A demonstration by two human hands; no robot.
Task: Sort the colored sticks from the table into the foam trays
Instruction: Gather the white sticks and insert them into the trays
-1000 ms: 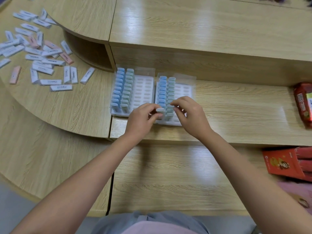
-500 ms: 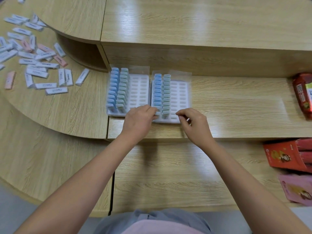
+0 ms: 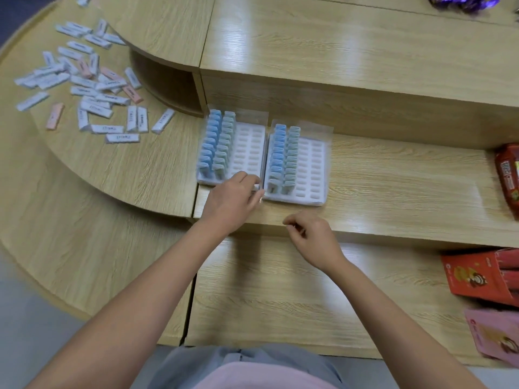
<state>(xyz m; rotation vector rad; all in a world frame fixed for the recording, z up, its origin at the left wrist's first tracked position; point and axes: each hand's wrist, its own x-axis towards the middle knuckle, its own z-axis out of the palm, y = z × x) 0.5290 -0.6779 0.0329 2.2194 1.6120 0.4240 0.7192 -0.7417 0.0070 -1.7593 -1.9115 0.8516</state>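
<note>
Two white foam trays lie side by side on the desk, the left tray and the right tray. Each holds a column of blue sticks and a column of green sticks, while the slots further right are bare. Loose white and pink sticks are scattered on the curved desk at far left. My left hand rests at the front right corner of the left tray, fingers bent, with nothing visible in it. Below the right tray, my right hand hovers over the desk, loosely curled and holding nothing.
A raised wooden shelf runs behind the trays. A red packet lies at the right edge, with a red box and a pink packet lower right. Purple wrappers sit at the top right.
My left hand let go of the stick at the right tray's front and shifted left to the left tray's corner. My right hand pulled back toward me, off the tray.
</note>
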